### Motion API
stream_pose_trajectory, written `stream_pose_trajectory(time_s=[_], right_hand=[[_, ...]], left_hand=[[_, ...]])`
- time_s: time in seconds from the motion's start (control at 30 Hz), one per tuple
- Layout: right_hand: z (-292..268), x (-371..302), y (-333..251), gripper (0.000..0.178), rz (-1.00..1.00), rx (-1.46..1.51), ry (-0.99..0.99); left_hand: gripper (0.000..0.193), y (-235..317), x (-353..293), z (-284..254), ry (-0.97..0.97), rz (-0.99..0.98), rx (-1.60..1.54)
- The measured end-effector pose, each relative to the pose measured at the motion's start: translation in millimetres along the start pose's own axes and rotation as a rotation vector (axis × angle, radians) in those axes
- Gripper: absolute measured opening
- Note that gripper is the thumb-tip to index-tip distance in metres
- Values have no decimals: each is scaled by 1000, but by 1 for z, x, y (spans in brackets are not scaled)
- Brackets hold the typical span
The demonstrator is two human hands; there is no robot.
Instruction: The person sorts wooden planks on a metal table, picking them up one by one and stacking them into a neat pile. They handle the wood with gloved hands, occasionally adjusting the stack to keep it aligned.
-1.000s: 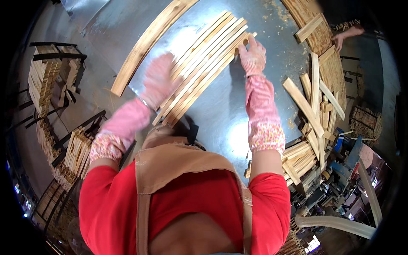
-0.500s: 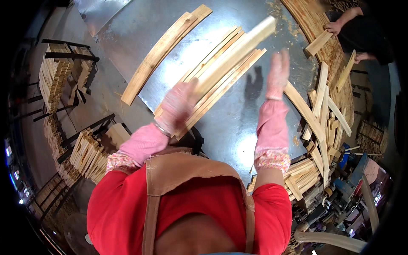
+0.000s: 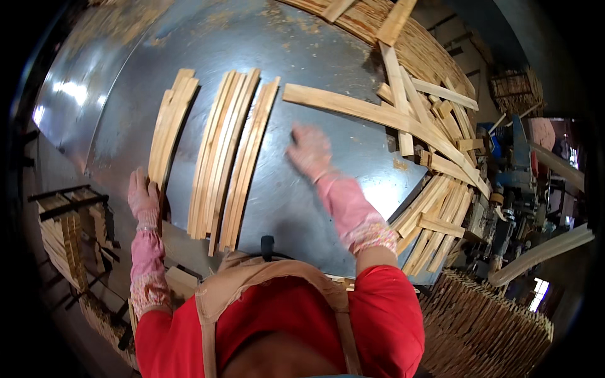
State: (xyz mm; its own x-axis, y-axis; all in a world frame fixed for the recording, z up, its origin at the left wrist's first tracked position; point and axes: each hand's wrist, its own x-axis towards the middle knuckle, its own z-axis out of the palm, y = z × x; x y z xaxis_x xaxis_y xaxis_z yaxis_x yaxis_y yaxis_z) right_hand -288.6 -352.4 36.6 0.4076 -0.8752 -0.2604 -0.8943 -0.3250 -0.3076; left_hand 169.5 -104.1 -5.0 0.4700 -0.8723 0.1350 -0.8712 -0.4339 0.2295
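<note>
- From the head view, reading it as a clock face, the left hand is at nine o'clock, right by the near end of two boards. Its fingers are stretched forward; we cannot tell whether the grip closes on the wood.
- The right hand, near the centre toward twelve, is blurred above the metal table. We see nothing in its grip and cannot tell how wide that is.
- Between the hands, toward ten o'clock, lie a wider bundle of strips and a narrower bundle, side by side and apart.
- Toward one to two o'clock, a long board reaches across a jumbled pile; more stacked strips lie between three and four.
- We judge the strips stiff, dry and fairly light, prone to slide on smooth metal. We would pinch one strip across its edges near mid-length, and squeeze a bundle from both sides.
</note>
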Motion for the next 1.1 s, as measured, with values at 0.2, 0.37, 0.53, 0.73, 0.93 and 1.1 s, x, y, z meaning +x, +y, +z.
stream_pose_trajectory(time_s=[0.2,0.37,0.53,0.73,0.93,1.1], right_hand=[[-49,62,221,74,145,-386,197],[-36,35,205,67,234,210,-91],[-90,-14,190,67,-27,25,-82],[-92,-26,393,78,325,-348,300],[-121,53,327,71,328,-354,7],[-99,84,294,54,13,-308,56]], left_hand=[[44,182,-33,7,41,247,-561],[66,351,-91,89,-523,216,-1066],[59,419,-97,130,-1267,-661,-1709],[45,411,-99,116,-1046,-694,-1584],[46,390,-103,111,-890,-589,-1456],[51,344,-116,140,-632,-507,-1175]])
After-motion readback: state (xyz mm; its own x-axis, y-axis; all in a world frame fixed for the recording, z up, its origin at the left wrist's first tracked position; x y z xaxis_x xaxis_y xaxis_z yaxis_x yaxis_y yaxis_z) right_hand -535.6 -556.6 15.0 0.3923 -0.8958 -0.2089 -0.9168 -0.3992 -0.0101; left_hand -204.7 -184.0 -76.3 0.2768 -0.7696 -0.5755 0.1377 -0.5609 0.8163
